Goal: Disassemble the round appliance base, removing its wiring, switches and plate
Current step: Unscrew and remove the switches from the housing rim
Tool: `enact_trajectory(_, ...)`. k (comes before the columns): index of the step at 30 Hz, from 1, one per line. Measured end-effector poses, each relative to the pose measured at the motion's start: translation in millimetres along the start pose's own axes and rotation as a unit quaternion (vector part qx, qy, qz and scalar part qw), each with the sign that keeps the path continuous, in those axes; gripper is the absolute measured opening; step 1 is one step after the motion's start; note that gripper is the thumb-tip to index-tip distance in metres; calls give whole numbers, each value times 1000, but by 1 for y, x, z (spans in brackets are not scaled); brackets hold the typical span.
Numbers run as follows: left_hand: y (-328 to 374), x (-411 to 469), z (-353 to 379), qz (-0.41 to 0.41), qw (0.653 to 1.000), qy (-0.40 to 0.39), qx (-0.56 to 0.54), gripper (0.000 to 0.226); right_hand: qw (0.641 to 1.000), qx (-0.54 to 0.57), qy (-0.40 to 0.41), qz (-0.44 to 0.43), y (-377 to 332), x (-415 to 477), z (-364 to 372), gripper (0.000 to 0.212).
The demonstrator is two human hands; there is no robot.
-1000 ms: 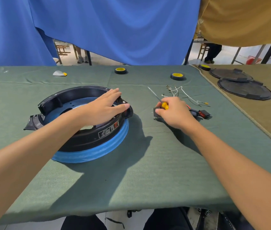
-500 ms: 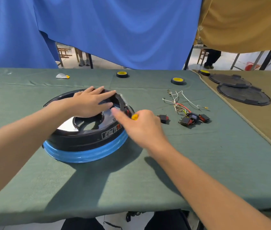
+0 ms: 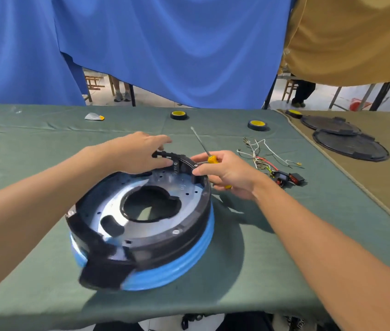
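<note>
The round appliance base [image 3: 179, 244], black on a blue ring, lies on the green cloth in front of me. A shiny metal plate [image 3: 108, 206] with a large central hole sits inside it. My left hand [image 3: 139, 154] rests on the far rim, fingers around a black part there. My right hand [image 3: 227, 173] grips a yellow-handled screwdriver [image 3: 203, 146], its shaft pointing away and up-left, and its thumb and forefinger touch the base's far right rim. A loose bundle of wires [image 3: 261, 156] with red and black switches [image 3: 287, 179] lies to the right.
Two black-and-yellow tape rolls [image 3: 179, 115] [image 3: 257, 125] stand at the back of the green cloth [image 3: 284, 259]. A small white and yellow piece [image 3: 93, 116] lies far left. Black round covers [image 3: 350, 148] rest on the tan cloth to the right. Blue curtain hangs behind.
The base has been turned and moved closer, so its handle end now faces me. My right hand carried the screwdriver from the switches over to the base's far rim. My left hand shifted along the rim.
</note>
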State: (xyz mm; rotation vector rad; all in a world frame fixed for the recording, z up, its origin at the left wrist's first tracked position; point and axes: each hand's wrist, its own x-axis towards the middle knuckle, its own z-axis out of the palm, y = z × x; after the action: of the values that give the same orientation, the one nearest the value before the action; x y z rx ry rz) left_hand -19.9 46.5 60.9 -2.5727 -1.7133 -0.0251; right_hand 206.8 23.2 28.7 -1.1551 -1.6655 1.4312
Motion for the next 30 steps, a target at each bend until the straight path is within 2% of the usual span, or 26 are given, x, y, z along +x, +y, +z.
enact_trajectory(2, 1, -2, 2, 27, 999, 19, -7, 49, 999, -39, 30, -9, -4, 2, 0, 25)
enact_trajectory(4, 0, -3, 10, 43, 997, 61, -13, 38, 984, -152, 92, -32, -13, 0, 2, 30)
enact_trajectory(7, -3, -5, 17, 34, 992, 114, -28, 34, 894, -405, 171, -89, -23, -12, 7, 39)
enact_trajectory(12, -1, -3, 20, 32, 990, 131, -46, 32, 809, -558, 116, -141, -32, -44, 27, 29)
enact_trajectory(19, 10, -7, 16, 29, 991, 85, -103, 30, 748, -634, 137, -143, -33, -41, 35, 14)
enact_trajectory(23, 6, -8, 8, 42, 993, 37, -100, 28, 746, -638, 131, -140, -32, -40, 29, 20)
enact_trajectory(30, 3, -13, 17, 24, 980, 55, -191, 29, 743, -640, 121, -155, -29, -44, 24, 24)
